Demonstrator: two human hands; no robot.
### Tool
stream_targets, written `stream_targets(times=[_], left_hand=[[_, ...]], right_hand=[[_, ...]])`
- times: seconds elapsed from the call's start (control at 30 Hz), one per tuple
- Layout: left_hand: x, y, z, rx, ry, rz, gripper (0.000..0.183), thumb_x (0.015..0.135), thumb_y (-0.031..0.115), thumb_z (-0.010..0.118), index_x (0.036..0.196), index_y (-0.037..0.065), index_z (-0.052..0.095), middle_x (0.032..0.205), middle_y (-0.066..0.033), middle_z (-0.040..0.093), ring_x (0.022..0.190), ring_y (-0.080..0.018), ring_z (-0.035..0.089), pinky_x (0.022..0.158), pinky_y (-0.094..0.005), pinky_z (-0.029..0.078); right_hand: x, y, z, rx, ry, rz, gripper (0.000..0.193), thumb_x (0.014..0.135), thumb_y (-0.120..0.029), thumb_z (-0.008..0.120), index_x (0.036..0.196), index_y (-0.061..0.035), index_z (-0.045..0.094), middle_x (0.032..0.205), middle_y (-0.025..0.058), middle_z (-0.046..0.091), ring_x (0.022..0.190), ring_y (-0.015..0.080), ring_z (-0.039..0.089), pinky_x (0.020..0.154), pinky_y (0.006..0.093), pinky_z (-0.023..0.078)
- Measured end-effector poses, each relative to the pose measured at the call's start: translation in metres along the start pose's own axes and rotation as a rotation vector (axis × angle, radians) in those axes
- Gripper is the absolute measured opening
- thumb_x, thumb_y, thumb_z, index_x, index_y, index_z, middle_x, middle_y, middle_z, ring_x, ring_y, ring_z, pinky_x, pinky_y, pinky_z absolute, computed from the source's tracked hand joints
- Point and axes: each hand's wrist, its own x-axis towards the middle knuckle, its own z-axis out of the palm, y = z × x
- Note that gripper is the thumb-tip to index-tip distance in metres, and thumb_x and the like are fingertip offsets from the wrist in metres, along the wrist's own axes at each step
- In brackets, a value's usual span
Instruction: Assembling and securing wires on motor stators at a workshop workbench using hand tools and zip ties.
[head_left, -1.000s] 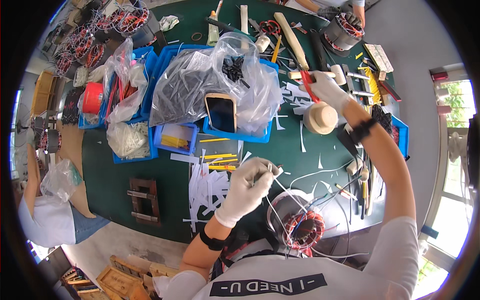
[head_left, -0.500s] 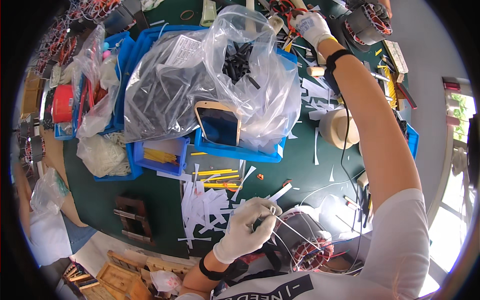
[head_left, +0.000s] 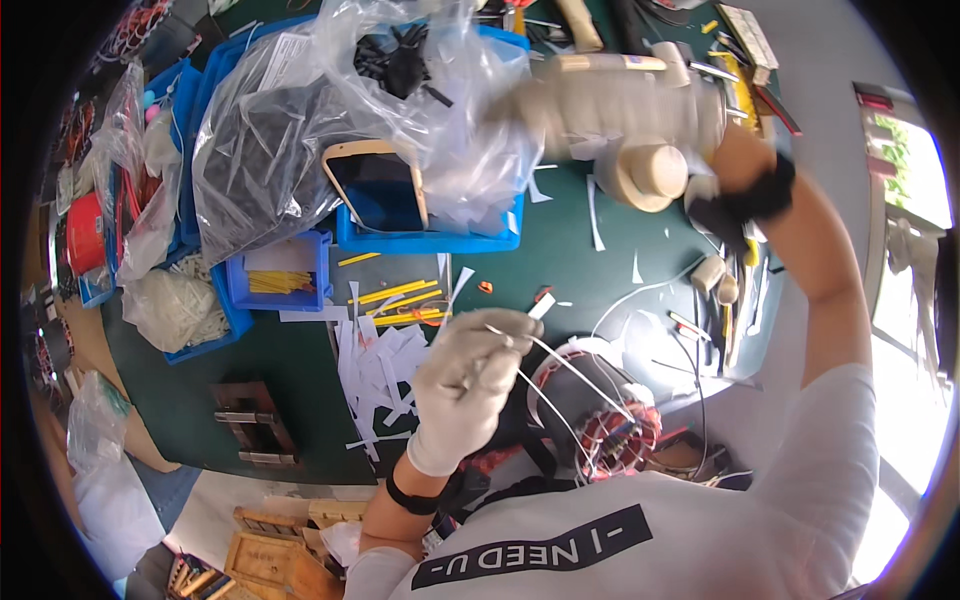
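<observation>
My left hand [head_left: 468, 378], in a white glove, is closed in a pinch on white leads [head_left: 572, 368]. The leads run down to a motor stator [head_left: 622, 432] with red-laced windings beside it. Above the table, left of my wristband, my gloved right hand [head_left: 625, 112] is smeared by motion. Its fingers and anything in them cannot be made out. A mallet-like wooden tool [head_left: 612, 62] shows just behind it, and a cream rounded block [head_left: 650, 172] stands just below it.
Blue bins hold clear plastic bags [head_left: 265, 150] and black sleeves [head_left: 395, 62]. A phone [head_left: 376, 188] leans on the middle bin [head_left: 440, 240]. Yellow tubes [head_left: 395, 295] and white paper strips [head_left: 375, 370] lie on the green table. A dark hinged block [head_left: 255, 425] is at left.
My right hand has left the tools at the far edge and swung back nearer, now blurred. The view has shifted. My left hand still pinches the leads.
</observation>
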Motion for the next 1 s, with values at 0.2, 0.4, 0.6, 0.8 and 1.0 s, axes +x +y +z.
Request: stream_targets(times=[0.2, 0.4, 0.6, 0.8, 1.0], left_hand=[[-0.010, 0.046, 0.035, -0.229, 0.082, 0.208, 0.013, 0.092, 0.004, 0.056, 0.090, -0.008, 0.060, 0.109, -0.0163, 0.060, 0.098, -0.0295, 0.064, 0.087, -0.0391, 0.051], [-0.043, 0.084, 0.051, -0.321, 0.085, 0.279, 0.017, 0.096, 0.005, 0.051, 0.097, -0.007, 0.064, 0.111, -0.0131, 0.062, 0.101, -0.0274, 0.065, 0.086, -0.0398, 0.054], [-0.095, 0.135, 0.118, -0.156, -0.057, 0.450, 0.016, 0.093, -0.001, 0.050, 0.093, -0.009, 0.064, 0.108, -0.0175, 0.063, 0.097, -0.0282, 0.067, 0.084, -0.0355, 0.056], [-0.132, 0.132, 0.112, 0.108, -0.018, 0.222, 0.015, 0.093, 0.005, 0.057, 0.092, -0.006, 0.067, 0.109, -0.0172, 0.063, 0.103, -0.0228, 0.063, 0.089, -0.0303, 0.049], [-0.193, 0.152, 0.083, 0.285, -0.034, 0.436, 0.015, 0.090, 0.010, 0.061, 0.088, -0.004, 0.068, 0.139, -0.0234, 0.048, 0.128, -0.0300, 0.049, 0.105, -0.0414, 0.040]], right_hand=[[-0.062, -0.202, 0.064, 0.836, -0.213, 0.490, 0.059, 0.084, -0.042, 0.071, 0.117, 0.0059, 0.061, 0.112, 0.0165, 0.063, 0.101, 0.0236, 0.063, 0.089, 0.0333, 0.050], [-0.113, -0.288, 0.036, 0.902, -0.001, 0.634, 0.061, 0.078, -0.029, 0.073, 0.122, 0.0086, 0.053, 0.114, 0.0177, 0.061, 0.081, 0.0159, 0.064, 0.072, 0.0283, 0.055], [-0.084, -0.346, 0.099, 0.443, -0.198, 0.580, 0.058, 0.082, -0.029, 0.071, 0.125, 0.0033, 0.051, 0.103, 0.0096, 0.063, 0.086, 0.0123, 0.061, 0.066, 0.0238, 0.051], [-0.169, -0.296, 0.018, -0.267, 0.411, 0.663, 0.030, 0.093, -0.026, 0.052, 0.107, -0.0021, 0.062, 0.080, 0.0083, 0.065, 0.067, 0.0140, 0.064, 0.062, 0.0263, 0.053], [-0.186, -0.325, -0.039, -1.091, 0.751, 0.870, 0.031, 0.085, -0.020, 0.062, 0.106, 0.0020, 0.061, 0.088, 0.0153, 0.066, 0.080, 0.0249, 0.065, 0.071, 0.0314, 0.051]])
